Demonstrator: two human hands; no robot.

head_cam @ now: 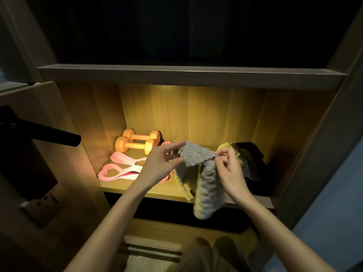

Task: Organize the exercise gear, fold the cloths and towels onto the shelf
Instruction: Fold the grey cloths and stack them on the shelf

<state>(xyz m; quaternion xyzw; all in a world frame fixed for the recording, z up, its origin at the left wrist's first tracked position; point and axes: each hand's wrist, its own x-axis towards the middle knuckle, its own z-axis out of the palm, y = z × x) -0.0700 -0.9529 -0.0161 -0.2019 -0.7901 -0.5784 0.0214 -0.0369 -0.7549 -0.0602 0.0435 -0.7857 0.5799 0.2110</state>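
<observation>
Over the front edge of the lit shelf [119, 188], toward its right half, hangs the grey-and-yellow towel [204, 173]. It is held up in the air, not yet folded or laid down. Its top edge runs left to right between the two hands, and its long axis drops straight down, so the bunched lower end dangles below the shelf's front edge.

The dark cloth pile [253, 161] sits at the right end of the shelf, just behind the right hand [232, 173]. The bare stretch of board lies behind the towel, in the middle.

The left hand [160, 165] pinches the towel's upper left corner with thumb and fingers. The right hand pinches the upper right part, fingers curled in. Both are about equally near the towel, though the right is nearer the pile.

In the back left corner two orange dumbbells [137, 143] lie side by side, with the pink resistance bands [122, 167] in front of them, toward the front left corner.

The yellow flap above the right hand may be this towel's reverse or another cloth (I cannot tell). The left hand covers part of the bands, and the pile's folds are lost in shadow.
</observation>
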